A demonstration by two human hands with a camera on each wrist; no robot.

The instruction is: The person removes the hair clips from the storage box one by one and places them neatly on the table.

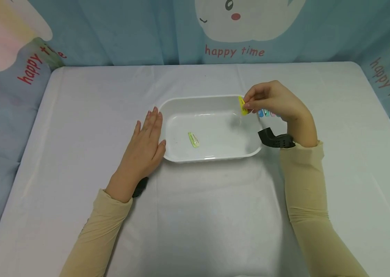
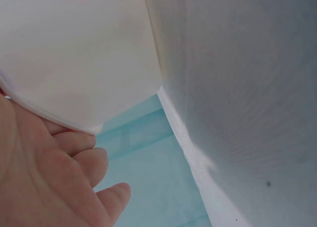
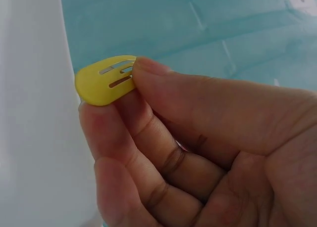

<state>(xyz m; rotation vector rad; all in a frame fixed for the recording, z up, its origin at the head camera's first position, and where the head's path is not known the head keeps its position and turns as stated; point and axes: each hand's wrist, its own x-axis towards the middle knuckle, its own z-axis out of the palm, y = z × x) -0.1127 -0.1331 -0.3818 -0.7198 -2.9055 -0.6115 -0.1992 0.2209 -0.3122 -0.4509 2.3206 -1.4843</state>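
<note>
Between thumb and fingers, my right hand (image 1: 277, 100) pinches a yellow snap hair clip (image 3: 101, 83) over the right end of a white tray (image 1: 215, 155). The slotted clip also shows in the head view, near the tray's far right corner. A light green hair clip (image 1: 193, 140) lies on the tray floor, left of the middle. With its fingers straight, my left hand (image 1: 143, 146) rests against the tray's left rim. The left wrist view shows that hand's fingers (image 2: 91, 162) at the rim, with the tray's outer wall beside them.
Several small colourful clips (image 1: 267, 113) lie on the white tablecloth (image 1: 198, 215) just right of the tray, partly hidden by my right hand. A blue curtain (image 1: 129, 30) printed with cartoon shapes hangs behind the table's far edge and along its sides.
</note>
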